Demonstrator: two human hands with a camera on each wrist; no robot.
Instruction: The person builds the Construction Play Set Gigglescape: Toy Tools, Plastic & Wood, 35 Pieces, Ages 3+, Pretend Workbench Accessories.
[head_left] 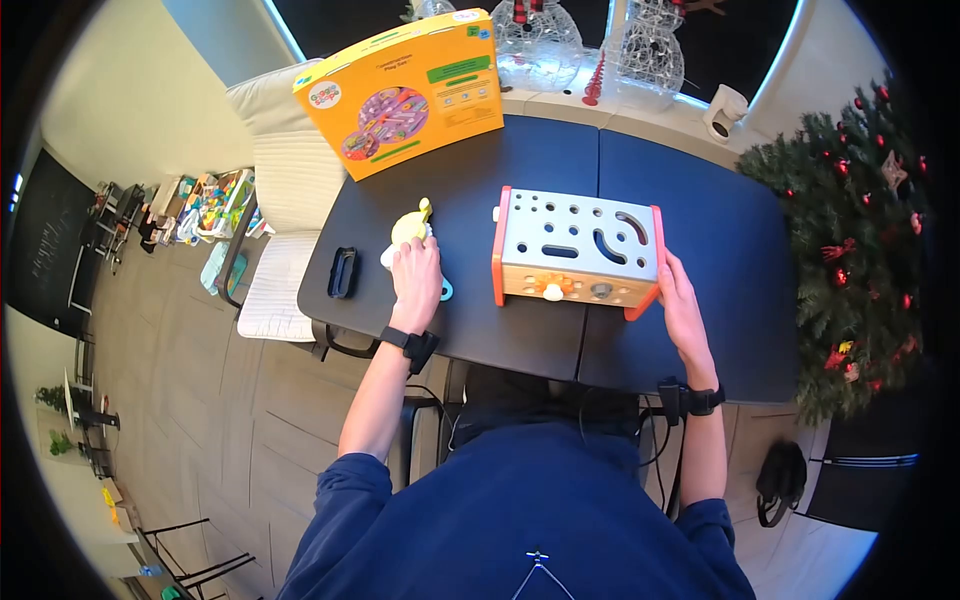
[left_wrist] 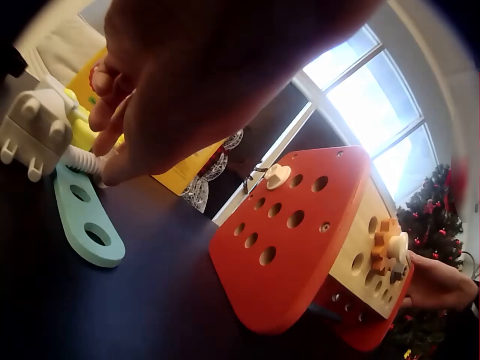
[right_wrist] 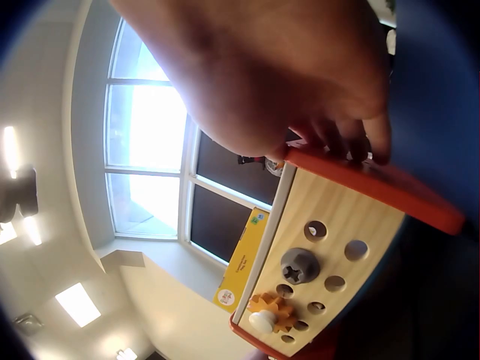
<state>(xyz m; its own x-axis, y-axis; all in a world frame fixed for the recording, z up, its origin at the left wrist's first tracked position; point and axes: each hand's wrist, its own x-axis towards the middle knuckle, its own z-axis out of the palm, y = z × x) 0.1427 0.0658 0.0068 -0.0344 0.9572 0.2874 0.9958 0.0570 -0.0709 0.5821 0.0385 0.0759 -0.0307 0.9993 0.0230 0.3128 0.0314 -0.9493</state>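
Note:
My left hand reaches down into a small pile of toy parts left of the wooden toolbox toy. In the left wrist view its thumb and fingertips pinch a white threaded screw, whose end is hidden among them. Around the fingers lie a yellow piece, a white pegged block and a teal strip with holes. The toolbox toy has a pale grey holed top and red end panels. My right hand rests along its right red panel, fingers mostly extended.
An orange gear and a grey bolt sit on the toy's front. A small black tray lies at the table's left. Behind stands a yellow play-set box. A chair is left, a decorated tree right.

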